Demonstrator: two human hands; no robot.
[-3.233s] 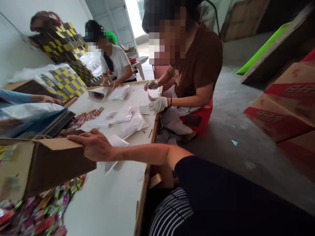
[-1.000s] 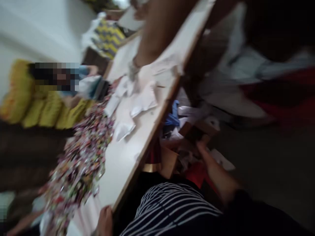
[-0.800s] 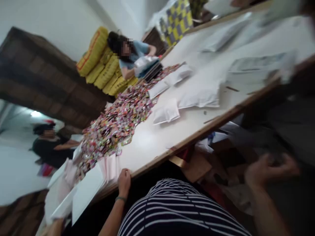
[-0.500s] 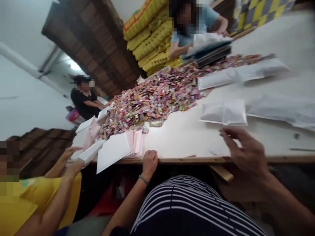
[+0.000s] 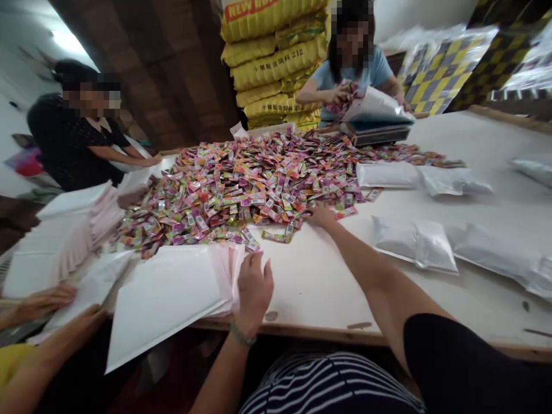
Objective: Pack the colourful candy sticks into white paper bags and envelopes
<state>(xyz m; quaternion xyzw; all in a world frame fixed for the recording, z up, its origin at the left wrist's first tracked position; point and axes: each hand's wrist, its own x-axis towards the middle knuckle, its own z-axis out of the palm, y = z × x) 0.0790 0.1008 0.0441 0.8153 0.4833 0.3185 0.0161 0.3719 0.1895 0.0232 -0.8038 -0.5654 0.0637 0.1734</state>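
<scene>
R hand (image 5: 321, 215) moved fwd to edge of sachet pile (image 5: 259, 184), bare tbl (image 5: 302, 273) alongside.

Small glossy packets (image 5: 241, 195), pink, purple and green, lay loosely heaped; at 7 o'clock from their middle, white envelopes (image 5: 168, 282), pinkish at one end, overlapped

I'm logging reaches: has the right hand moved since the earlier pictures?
Yes, the right hand moved forward, away from the table's near edge, to the packet pile.
</scene>
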